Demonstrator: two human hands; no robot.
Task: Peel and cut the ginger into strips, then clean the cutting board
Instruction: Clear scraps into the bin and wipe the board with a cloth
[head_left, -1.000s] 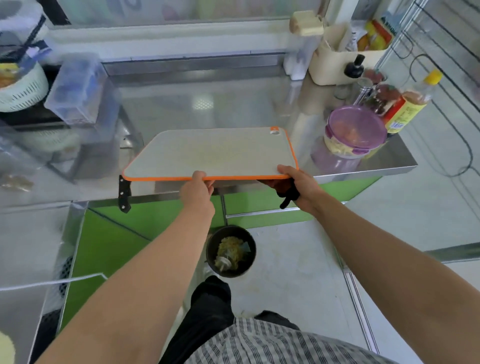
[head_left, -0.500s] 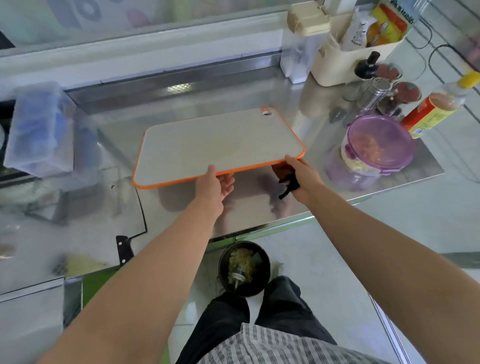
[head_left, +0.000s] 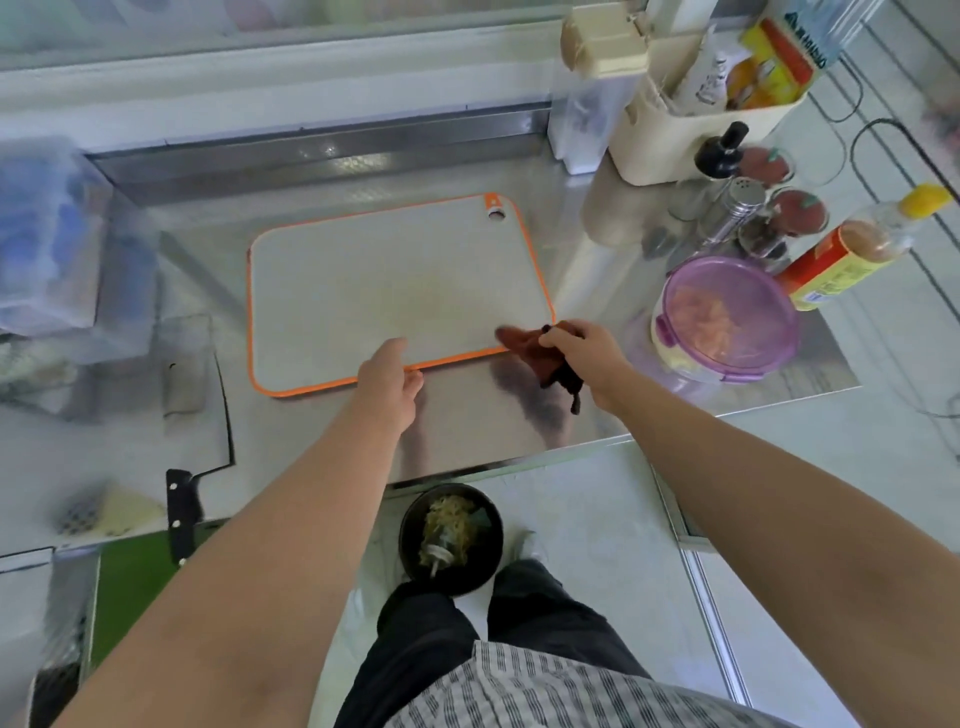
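Observation:
A grey cutting board (head_left: 384, 280) with an orange rim lies flat on the steel counter (head_left: 483, 415). My left hand (head_left: 389, 384) rests at the board's near edge, thumb over the rim and fingers under it. My right hand (head_left: 582, 353) is closed on a dark red-brown cloth (head_left: 535, 353) at the board's near right corner; part of the cloth lies on the board. A cleaver (head_left: 200, 452) with a black handle lies on the counter to the left. No ginger is on the board.
A black bin (head_left: 451, 538) with scraps stands on the floor by my feet. At the right are a purple-lidded container (head_left: 727, 317), a sauce bottle (head_left: 852, 249), spice jars (head_left: 769, 218) and a cream caddy (head_left: 691, 124). Plastic boxes (head_left: 47, 234) sit at the left.
The board went from being held out over the bin, back onto the counter, and now lies flat. My right hand has brought the cloth onto the board's near right corner.

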